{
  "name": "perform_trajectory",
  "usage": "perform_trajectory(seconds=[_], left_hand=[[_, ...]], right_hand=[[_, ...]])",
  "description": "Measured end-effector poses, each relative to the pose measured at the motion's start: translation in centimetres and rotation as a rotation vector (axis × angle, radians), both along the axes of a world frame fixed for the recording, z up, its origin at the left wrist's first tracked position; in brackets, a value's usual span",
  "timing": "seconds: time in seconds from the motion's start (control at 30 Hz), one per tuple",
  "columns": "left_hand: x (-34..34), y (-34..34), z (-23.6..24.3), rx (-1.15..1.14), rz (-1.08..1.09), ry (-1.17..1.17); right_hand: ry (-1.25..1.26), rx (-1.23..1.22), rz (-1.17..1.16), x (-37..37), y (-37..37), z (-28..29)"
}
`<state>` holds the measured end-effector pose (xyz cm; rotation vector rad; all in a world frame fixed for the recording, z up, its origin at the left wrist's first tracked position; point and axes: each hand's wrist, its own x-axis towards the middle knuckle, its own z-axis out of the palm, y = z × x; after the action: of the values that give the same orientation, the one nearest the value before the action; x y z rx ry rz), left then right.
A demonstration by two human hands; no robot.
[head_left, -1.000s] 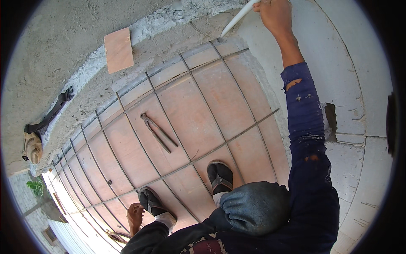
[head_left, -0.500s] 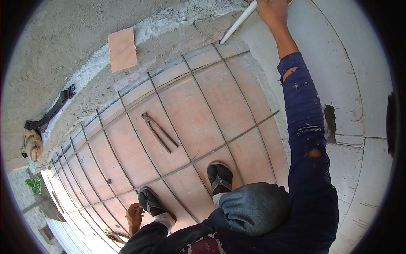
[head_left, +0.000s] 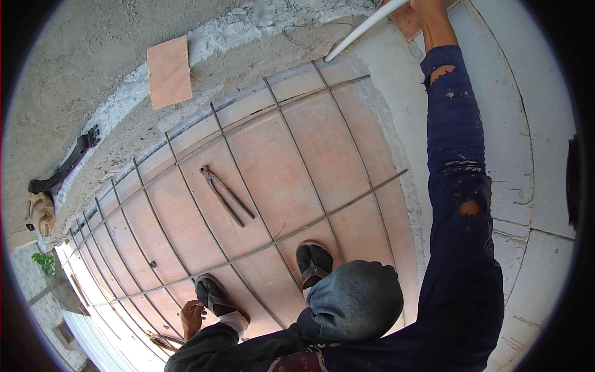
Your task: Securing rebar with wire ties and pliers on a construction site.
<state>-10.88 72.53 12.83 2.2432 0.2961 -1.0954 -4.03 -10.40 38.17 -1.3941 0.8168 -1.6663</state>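
Observation:
My right hand (head_left: 431, 13) reaches to the top edge beside a white pipe (head_left: 364, 32) and a reddish board (head_left: 406, 25); its fingers are mostly cut off. Low on the left, my left hand (head_left: 192, 317) hangs beside my foot, fingers loosely bent, with nothing visible in them. My sandalled feet (head_left: 214, 294) stand on pink panels (head_left: 260, 155) beneath a grid of steel bars (head_left: 323, 214). Long metal pincers (head_left: 226, 195) lie between the bars. The pipe's lower end meets the concrete near the top of the grid.
A small plywood piece (head_left: 169, 71) lies on the concrete ledge (head_left: 80, 74), with a black strap and tan pouch (head_left: 42, 214) farther left. A light block wall (head_left: 520, 124) runs along my right side. Leaves (head_left: 44, 263) show beyond the lower-left edge.
My right hand has moved up and to the right, further out of the frame, and more of the reddish board shows beside it. My left hand stays low.

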Motion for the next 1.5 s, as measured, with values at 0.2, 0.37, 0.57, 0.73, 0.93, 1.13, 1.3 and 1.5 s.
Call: perform_trajectory(seconds=[0.2, 0.37, 0.57, 0.73, 0.93, 1.13, 1.3, 1.5], left_hand=[[2.2, -2.8, -0.2, 0.025, -0.080, 0.011], [3.0, -3.9, -0.8, -0.031, -0.087, -0.032], [2.3, -3.4, -0.7, 0.057, -0.104, 0.058], [3.4, -3.7, -0.4, -0.032, -0.055, 0.005], [2.5, -3.4, -0.6, 0.027, -0.064, 0.025], [2.7, -4.4, -0.8, -0.101, 0.010, 0.024], [2.1, -2.3, 0.0, 0.011, 0.029, 0.069], [2.5, -4.5, -0.2, -0.070, 0.112, 0.058]], right_hand=[[0.113, -0.226, 0.013, 1.0, 2.0, -2.3], [0.147, -0.093, 0.662, 0.2, -2.1, -1.0], [0.213, -0.113, -0.257, 1.1, -0.4, -1.2], [0.242, 0.047, 1.358, 0.9, -3.0, -0.7], [0.074, -0.132, -0.026, -0.2, 3.4, -3.8], [0.029, -0.345, 0.224, -3.4, 2.8, 0.7], [-0.084, -0.172, 0.205, -0.7, 2.3, -4.1], [0.031, -0.148, 0.384, -3.9, 3.6, -0.4]])
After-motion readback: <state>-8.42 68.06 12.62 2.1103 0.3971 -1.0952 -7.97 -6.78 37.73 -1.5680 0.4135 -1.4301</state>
